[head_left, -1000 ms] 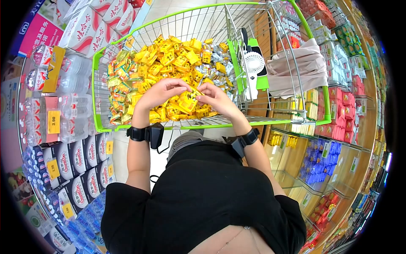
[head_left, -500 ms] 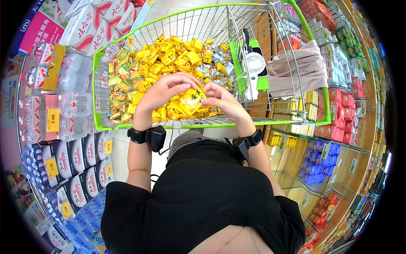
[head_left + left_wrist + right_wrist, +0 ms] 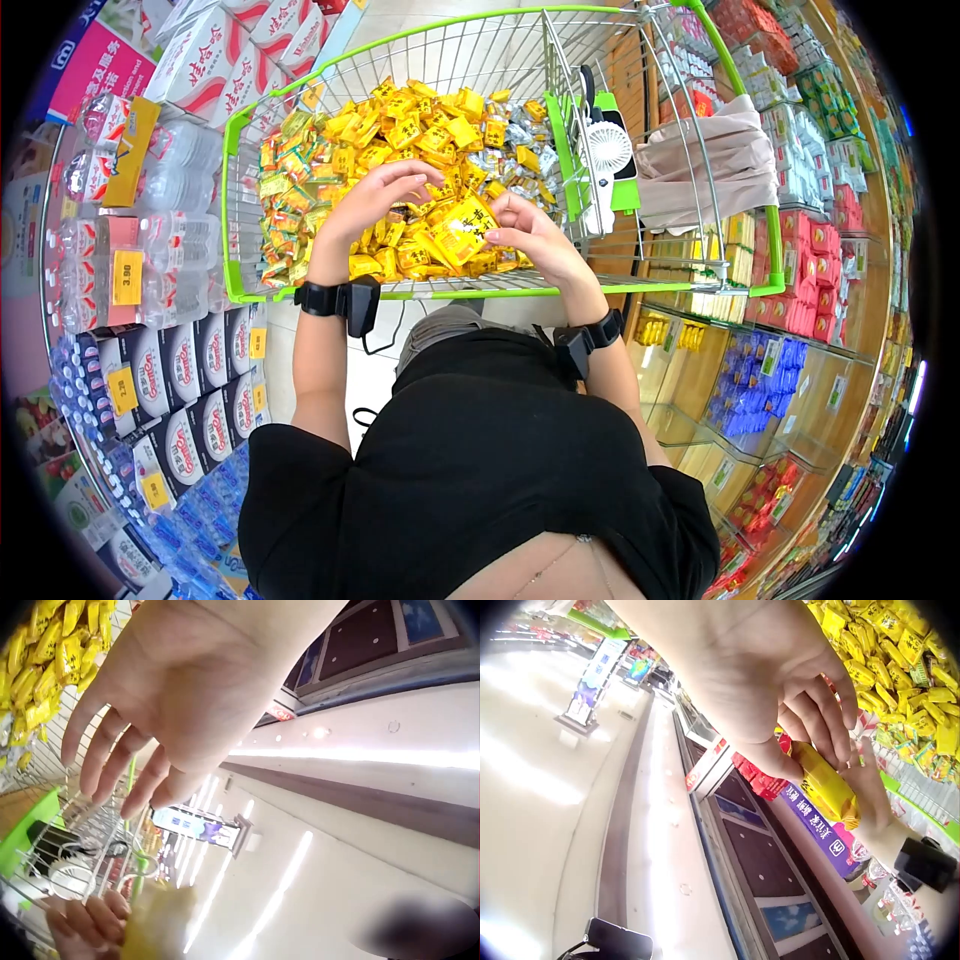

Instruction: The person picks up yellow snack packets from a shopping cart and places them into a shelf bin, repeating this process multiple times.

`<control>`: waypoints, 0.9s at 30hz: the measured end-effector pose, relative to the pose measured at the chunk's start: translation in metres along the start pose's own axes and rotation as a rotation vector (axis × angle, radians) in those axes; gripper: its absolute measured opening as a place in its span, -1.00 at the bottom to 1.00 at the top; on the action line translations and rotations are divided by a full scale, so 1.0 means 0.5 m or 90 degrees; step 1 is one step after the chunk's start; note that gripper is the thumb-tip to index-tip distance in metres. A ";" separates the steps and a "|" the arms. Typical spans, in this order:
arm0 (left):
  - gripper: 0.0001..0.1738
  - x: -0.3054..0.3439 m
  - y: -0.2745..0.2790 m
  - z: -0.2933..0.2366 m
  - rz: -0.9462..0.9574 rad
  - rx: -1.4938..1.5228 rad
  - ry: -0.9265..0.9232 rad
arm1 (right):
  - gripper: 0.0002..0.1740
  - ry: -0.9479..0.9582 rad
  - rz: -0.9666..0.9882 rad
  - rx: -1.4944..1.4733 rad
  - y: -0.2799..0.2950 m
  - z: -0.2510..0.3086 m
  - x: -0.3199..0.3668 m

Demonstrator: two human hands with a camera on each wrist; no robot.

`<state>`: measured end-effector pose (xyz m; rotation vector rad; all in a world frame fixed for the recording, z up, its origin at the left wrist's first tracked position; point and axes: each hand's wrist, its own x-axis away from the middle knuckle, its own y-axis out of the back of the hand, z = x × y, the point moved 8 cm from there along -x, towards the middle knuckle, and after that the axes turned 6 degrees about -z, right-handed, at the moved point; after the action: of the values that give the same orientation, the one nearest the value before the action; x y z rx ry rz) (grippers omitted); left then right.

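The right hand pinches a yellow packet with dark lettering between thumb and fingers, above the cart's pile. In the right wrist view that hand grips the packet by one end. The left hand is held a little left of the packet, fingers apart and slightly bent, touching nothing. In the left wrist view the left hand shows an empty palm, with the packet blurred below it. Yellow packets fill the middle of the cart, with green-orange ones left and silver ones right.
A green-rimmed wire cart stands before the person. A small white fan and a beige cloth hang at its right end. Bottled water and cartons are stacked left; shelves of bagged goods line the right.
The left hand has let go of the yellow packet and moved up and left, its fingers spreading. The packet stays in the right hand and now lies more exposed to view.
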<state>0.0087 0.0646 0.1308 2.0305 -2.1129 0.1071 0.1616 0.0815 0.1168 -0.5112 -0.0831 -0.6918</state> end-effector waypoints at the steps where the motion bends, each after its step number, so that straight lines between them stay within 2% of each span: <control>1: -0.71 -0.008 0.012 0.038 -0.011 0.007 0.054 | -0.82 -0.001 0.005 0.003 0.000 0.000 0.001; 2: -0.71 -0.015 0.021 0.059 -0.017 0.009 0.053 | -0.83 0.007 0.001 -0.003 0.002 0.002 0.001; 4: -0.71 -0.018 0.039 0.136 -0.028 -0.059 0.188 | -0.84 0.012 0.003 -0.007 0.003 0.001 0.001; 6: -0.71 -0.031 0.053 0.213 -0.021 -0.063 0.211 | -0.86 0.015 -0.021 -0.039 0.008 -0.001 -0.001; 8: -0.73 -0.038 0.048 0.291 0.065 -0.188 0.251 | -0.87 0.009 -0.017 -0.045 0.006 0.001 -0.002; 9: -0.74 -0.056 0.053 0.352 0.104 -0.274 0.174 | -0.87 0.007 -0.020 -0.040 0.007 -0.002 -0.003; 10: -0.74 -0.059 0.050 0.361 0.102 -0.273 0.174 | -0.86 0.005 -0.023 -0.035 0.008 -0.004 -0.004; 12: -0.63 -0.046 0.005 0.396 0.337 -0.561 0.170 | -0.86 0.008 -0.019 -0.039 0.008 -0.007 -0.005; 13: -0.60 -0.038 0.010 0.415 0.352 -0.651 0.277 | -0.86 0.012 -0.016 -0.045 0.008 -0.007 -0.006; 16: -0.58 -0.033 -0.002 0.428 0.407 -0.675 0.302 | -0.86 0.016 -0.017 -0.045 0.009 -0.004 -0.004; 17: -0.57 -0.028 0.002 0.435 0.398 -0.634 0.360 | -0.86 0.018 -0.022 -0.045 0.011 -0.003 -0.004; 18: -0.57 -0.028 -0.001 0.429 0.401 -0.636 0.358 | -0.86 0.021 -0.020 -0.048 0.012 -0.002 -0.004; 20: -0.57 -0.012 -0.005 0.425 0.413 -0.569 0.433 | -0.86 0.025 -0.020 -0.052 0.013 -0.002 -0.004; 23: -0.56 0.003 -0.013 0.377 0.416 -0.568 0.480 | -0.86 0.026 -0.017 -0.054 0.015 -0.001 -0.001; 27: -0.53 0.000 -0.014 0.358 0.410 -0.608 0.475 | -0.82 0.015 -0.024 -0.019 0.021 -0.005 0.003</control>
<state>-0.0021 0.0292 -0.0444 0.5996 -1.6993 -0.0450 0.1693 0.0862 0.1108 -0.5315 -0.0596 -0.7369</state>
